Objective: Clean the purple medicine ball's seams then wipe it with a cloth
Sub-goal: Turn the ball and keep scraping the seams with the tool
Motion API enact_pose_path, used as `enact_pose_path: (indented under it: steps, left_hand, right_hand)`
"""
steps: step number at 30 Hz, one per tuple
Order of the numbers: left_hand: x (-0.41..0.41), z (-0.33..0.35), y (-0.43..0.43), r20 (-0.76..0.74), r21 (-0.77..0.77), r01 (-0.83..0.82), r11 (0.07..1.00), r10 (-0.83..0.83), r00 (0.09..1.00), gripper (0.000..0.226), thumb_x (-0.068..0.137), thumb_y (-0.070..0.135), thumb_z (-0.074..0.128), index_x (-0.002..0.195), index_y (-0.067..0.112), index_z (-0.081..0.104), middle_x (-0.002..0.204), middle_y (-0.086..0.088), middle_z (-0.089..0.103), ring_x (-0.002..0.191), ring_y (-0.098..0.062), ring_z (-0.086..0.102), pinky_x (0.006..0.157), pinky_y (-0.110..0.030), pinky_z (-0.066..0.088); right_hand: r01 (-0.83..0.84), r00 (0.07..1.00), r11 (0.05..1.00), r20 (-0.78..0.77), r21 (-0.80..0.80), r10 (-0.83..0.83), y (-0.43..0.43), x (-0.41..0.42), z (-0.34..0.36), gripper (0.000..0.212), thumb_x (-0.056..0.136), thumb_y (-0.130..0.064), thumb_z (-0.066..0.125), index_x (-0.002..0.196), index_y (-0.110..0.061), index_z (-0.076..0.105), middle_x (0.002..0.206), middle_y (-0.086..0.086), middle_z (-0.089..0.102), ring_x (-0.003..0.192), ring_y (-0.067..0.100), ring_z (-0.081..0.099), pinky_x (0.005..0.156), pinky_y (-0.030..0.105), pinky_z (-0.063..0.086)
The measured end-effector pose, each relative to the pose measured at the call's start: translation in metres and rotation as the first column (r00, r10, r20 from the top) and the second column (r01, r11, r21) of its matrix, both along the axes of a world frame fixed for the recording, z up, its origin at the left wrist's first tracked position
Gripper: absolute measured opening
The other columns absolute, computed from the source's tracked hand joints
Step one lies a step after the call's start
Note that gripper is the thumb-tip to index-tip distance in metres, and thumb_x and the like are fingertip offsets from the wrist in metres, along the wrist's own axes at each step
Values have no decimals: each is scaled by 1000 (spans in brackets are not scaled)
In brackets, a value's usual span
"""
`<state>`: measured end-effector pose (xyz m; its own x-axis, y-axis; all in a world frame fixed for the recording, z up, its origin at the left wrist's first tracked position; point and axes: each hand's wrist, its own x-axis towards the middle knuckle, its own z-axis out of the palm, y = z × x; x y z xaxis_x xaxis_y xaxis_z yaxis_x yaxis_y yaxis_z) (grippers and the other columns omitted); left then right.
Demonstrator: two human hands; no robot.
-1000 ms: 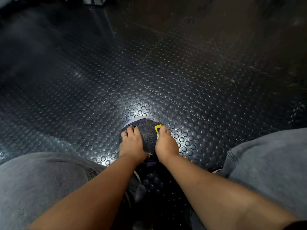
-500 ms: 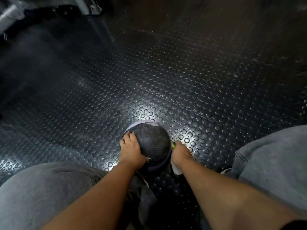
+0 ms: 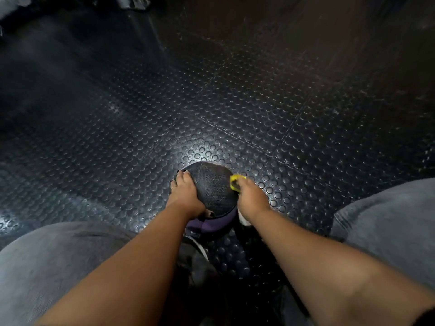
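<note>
The medicine ball [image 3: 213, 191] rests on the studded floor between my knees. Its top panel looks dark grey and its near underside is purple. My left hand [image 3: 184, 196] lies flat against the ball's left side, fingers spread over the top edge, a ring on one finger. My right hand [image 3: 250, 200] presses against the ball's right side and grips a small yellow tool [image 3: 236, 181], whose head touches the ball's right edge. A bit of white cloth [image 3: 243, 220] shows under my right wrist.
Black rubber floor [image 3: 235, 102] with raised round studs spreads all around, lit by a bright spot just beyond the ball. My knees in grey trousers [image 3: 388, 222] frame both sides. Dim equipment shapes [image 3: 131, 3] sit at the far top left.
My right hand has come back up the ball's right side, bringing the yellow tool into plain sight at the edge. The left hand keeps its hold on the left side.
</note>
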<state>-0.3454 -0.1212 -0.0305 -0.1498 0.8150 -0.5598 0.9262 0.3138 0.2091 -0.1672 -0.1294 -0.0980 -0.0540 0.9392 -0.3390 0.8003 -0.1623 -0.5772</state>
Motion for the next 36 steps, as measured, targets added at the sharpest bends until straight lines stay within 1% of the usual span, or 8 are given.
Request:
enact_pose_path:
  steps: [4,7,10,15,25,29,32,36]
  left_hand:
    - [-6,2,3,14,-5,-17,1000,17,1000,150,49,34,99,156,5,-1,165,-11,1,152,-32,7,124,-43,18]
    - [-8,3,6,28,8,-15,1000,15,1000,150,48,40,99,157,5,1,166,-10,3,152,-31,8,123,-42,18]
    - [-6,3,8,31,30,3,1000,-3,1000,147,50,43,97,157,7,3,166,-9,5,152,-33,9,121,-42,20]
    - [-4,5,12,22,17,12,1000,-13,1000,149,49,44,97,157,7,2,165,-9,8,151,-34,11,122,-43,22]
    - [-5,9,7,40,4,-17,1000,17,999,151,43,42,100,156,5,8,164,-11,12,150,-33,19,121,-45,25]
    - [-3,5,5,23,21,23,1000,-23,999,149,50,42,98,157,5,1,166,-12,3,152,-34,9,122,-44,20]
    - [-3,2,6,21,21,27,999,-28,999,145,54,40,97,157,4,1,166,-13,3,152,-35,9,122,-43,20]
    - [-5,4,4,16,10,6,1000,-6,1000,152,43,44,99,155,4,6,163,-12,11,149,-36,18,119,-44,26]
  right_hand:
    - [129,990,972,83,-198,-114,-26,18,-13,47,86,2,42,127,-18,55,124,12,53,108,33,56,87,32,43]
    - [217,974,976,-62,-29,-218,-13,1,0,45,89,0,45,129,-20,53,125,10,53,106,32,55,83,34,42]
    - [39,997,978,-75,204,-24,13,-24,30,46,88,-2,51,128,-25,55,123,7,50,97,34,57,79,40,48]
    - [-208,978,946,42,249,204,6,-32,37,46,88,-5,48,130,-22,54,119,9,44,88,38,58,72,44,47]
    - [213,974,974,90,-76,-206,-5,16,8,44,90,-2,46,132,-14,48,129,12,45,105,35,55,86,41,48]
    - [-18,996,981,-87,193,35,16,-34,47,40,90,-8,48,129,-19,52,120,11,45,96,37,56,82,45,49]
    - [-232,965,955,-76,183,249,12,-51,55,40,90,-11,48,127,-24,56,116,13,43,95,38,56,82,44,49]
    - [-176,983,971,-26,160,182,-7,-38,34,41,90,-9,48,128,-22,50,118,14,44,89,41,58,73,44,50]
